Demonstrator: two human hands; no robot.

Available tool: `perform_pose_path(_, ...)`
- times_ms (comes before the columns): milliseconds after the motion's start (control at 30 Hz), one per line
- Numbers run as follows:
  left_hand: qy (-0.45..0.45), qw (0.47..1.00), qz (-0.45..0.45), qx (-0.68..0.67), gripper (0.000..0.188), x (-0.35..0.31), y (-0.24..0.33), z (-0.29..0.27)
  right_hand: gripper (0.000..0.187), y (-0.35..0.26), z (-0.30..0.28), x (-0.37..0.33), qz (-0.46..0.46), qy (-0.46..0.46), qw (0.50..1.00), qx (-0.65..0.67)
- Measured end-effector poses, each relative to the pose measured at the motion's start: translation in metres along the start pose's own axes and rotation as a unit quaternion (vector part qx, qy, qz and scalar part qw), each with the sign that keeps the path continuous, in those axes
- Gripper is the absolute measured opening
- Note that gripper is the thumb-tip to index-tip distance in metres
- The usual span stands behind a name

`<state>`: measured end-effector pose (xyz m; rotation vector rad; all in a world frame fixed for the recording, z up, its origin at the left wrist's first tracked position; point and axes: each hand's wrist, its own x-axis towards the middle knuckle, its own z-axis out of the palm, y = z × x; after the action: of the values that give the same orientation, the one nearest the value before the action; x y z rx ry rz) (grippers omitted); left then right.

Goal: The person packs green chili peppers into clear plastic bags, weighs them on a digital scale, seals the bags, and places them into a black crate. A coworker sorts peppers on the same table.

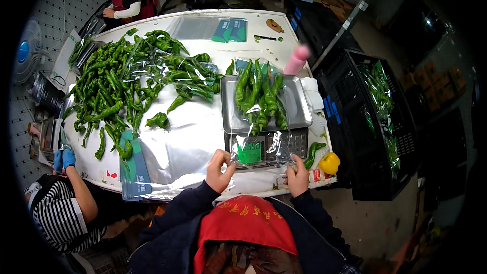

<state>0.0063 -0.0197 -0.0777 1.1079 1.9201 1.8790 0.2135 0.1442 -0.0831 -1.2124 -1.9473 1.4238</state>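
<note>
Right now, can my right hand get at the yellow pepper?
Probably yes: the yellow pepper lies just beyond your right hand, with nothing tall between, though that hand seems to be pinching the bag.

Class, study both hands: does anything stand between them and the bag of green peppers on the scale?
Nothing visible does: the left hand and right hand each hold a near corner of the clear bag directly.

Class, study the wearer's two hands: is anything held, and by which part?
A clear plastic bag of long green peppers on the square silver-topped scale. The left grip pinches its near edge at the left, the right grip at the right.
</note>
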Motion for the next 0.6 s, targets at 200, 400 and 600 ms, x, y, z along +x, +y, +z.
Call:
perform_pose_path(200,0.115,0.937,-0.221,-0.243,0.027,0.021,0.005,-0.002,0.021,-0.021,-0.007,-0.011,-0.172,0.058,0.977,-0.110)
perform_pose_path(400,-0.011,0.960,-0.031,0.280,0.015,-0.020,-0.018,-0.009,0.016,-0.007,-0.012,-0.016,-0.143,0.045,0.971,-0.188)
perform_pose_path(600,-0.047,0.946,0.072,0.312,0.015,-0.019,-0.001,-0.013,0.015,-0.031,0.003,-0.006,-0.229,0.090,0.945,-0.215)
